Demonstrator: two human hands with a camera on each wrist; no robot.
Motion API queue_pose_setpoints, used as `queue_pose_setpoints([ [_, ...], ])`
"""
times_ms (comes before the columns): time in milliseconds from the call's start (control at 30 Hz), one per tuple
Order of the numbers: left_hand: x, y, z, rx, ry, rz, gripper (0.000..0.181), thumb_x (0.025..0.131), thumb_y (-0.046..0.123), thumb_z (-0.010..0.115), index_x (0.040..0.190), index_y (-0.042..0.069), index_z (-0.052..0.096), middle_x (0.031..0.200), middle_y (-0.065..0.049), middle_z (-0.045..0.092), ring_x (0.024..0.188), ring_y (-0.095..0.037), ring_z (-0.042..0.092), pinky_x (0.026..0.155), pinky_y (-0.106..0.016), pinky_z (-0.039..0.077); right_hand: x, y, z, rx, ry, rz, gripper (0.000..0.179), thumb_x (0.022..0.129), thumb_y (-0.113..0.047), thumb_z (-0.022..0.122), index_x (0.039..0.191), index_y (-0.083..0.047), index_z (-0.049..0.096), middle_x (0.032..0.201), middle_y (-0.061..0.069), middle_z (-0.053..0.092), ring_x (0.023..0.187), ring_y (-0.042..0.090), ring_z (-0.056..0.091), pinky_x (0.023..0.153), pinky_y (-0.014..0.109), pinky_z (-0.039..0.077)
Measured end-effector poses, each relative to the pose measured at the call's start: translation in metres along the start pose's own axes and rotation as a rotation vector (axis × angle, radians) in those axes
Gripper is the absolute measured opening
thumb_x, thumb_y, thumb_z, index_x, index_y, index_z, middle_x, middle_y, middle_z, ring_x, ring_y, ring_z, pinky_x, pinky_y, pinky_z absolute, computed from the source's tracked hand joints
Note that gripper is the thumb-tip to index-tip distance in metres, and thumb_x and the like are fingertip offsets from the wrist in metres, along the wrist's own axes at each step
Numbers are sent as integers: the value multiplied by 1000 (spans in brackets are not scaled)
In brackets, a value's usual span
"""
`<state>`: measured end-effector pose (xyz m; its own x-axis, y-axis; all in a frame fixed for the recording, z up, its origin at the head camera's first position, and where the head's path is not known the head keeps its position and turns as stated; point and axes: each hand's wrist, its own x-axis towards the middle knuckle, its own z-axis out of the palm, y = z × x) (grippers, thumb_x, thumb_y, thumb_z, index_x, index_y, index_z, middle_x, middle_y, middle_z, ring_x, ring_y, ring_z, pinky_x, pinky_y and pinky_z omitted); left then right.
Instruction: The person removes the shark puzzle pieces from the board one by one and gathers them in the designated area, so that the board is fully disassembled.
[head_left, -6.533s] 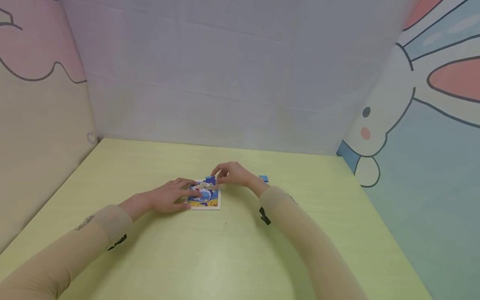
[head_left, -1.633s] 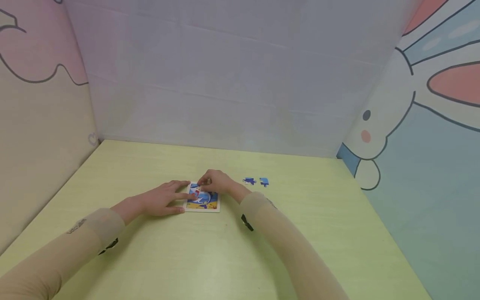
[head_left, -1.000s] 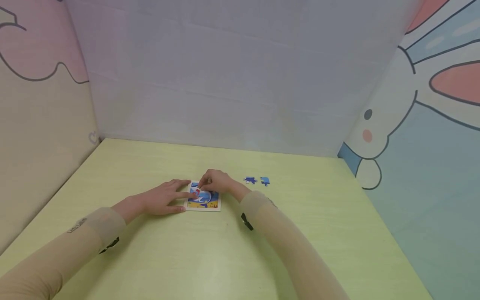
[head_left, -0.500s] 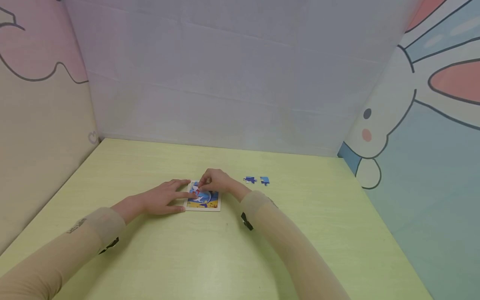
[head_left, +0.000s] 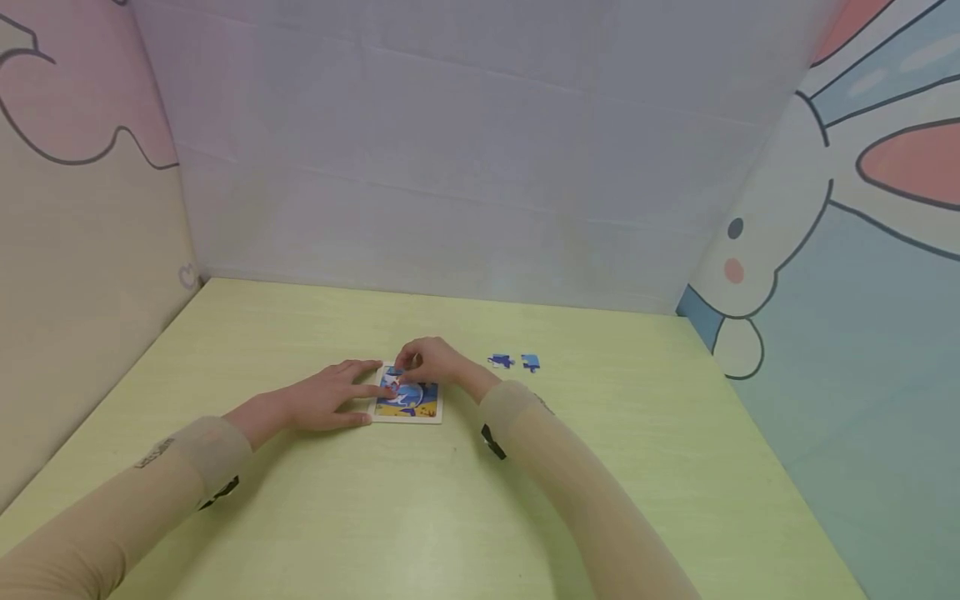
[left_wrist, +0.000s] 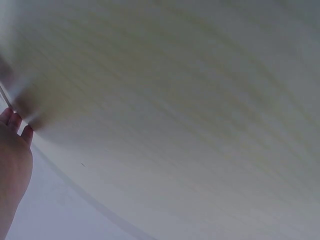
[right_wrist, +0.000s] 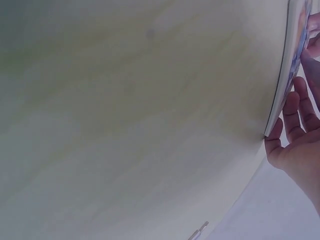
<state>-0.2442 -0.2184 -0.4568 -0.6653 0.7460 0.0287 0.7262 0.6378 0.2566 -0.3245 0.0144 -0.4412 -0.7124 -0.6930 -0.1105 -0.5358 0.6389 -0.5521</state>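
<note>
A small square jigsaw puzzle (head_left: 423,410) with a white border and a blue, white and yellow picture lies flat on the table. My left hand (head_left: 318,400) rests against its left side, fingers spread and index finger reaching over the picture. Over the upper part, my right hand (head_left: 433,361) bends its fingers down and pinches at a puzzle piece, mostly hidden by the fingertips. The right wrist view shows the puzzle board (right_wrist: 281,85) edge-on beside the right-hand fingers (right_wrist: 291,112). Only part of the left hand (left_wrist: 15,160) enters the left wrist view.
Two loose blue-and-white puzzle pieces, one nearer (head_left: 501,361) and one farther right (head_left: 530,362), lie to the right of the board. The pale yellow-green table (head_left: 450,517) meets a plain back wall (head_left: 450,167) and printed side walls.
Since the oldest frame, my right hand has moved left over the puzzle, and a second loose piece shows on the right. Over the last second both hands stay nearly still, with slight right-finger shifts.
</note>
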Motion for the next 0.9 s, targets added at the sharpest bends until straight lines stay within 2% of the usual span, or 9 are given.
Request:
queue_pose_setpoints([
  [200, 0, 0, -1, 4, -17, -24, 50, 94, 50, 50, 141, 34, 44, 153, -19, 24, 137, -42, 26, 104, -63, 26, 3, 4, -1, -48, -21, -6, 22, 87, -23, 69, 109, -21, 70, 93, -4, 59, 83, 9, 53, 72, 18, 45],
  [433, 0, 1, 0, 12, -24, -28, 51, 94, 50, 50, 141, 34, 43, 153, -19, 24, 137, -42, 26, 104, -64, 26, 6, 5, -5, -92, -122, -31, 30, 92, -23, 63, 121, -27, 65, 100, -3, 55, 88, 11, 52, 73, 20, 45],
  [667, 1, 4, -3, 14, -25, -24, 50, 94, 49, 50, 141, 32, 45, 152, -20, 25, 137, -42, 26, 105, -63, 26, 10, 6, -11, -130, -178, -48, 28, 91, -25, 64, 118, -27, 64, 104, -4, 55, 91, 11, 52, 78, 22, 45],
  [900, 1, 3, -3, 16, -20, -23, 50, 94, 48, 51, 141, 32, 45, 152, -20, 25, 137, -42, 27, 105, -64, 25, 12, 8, -14, -111, -206, -65, 26, 90, -25, 65, 116, -26, 64, 103, -3, 54, 92, 12, 51, 79, 22, 44],
])
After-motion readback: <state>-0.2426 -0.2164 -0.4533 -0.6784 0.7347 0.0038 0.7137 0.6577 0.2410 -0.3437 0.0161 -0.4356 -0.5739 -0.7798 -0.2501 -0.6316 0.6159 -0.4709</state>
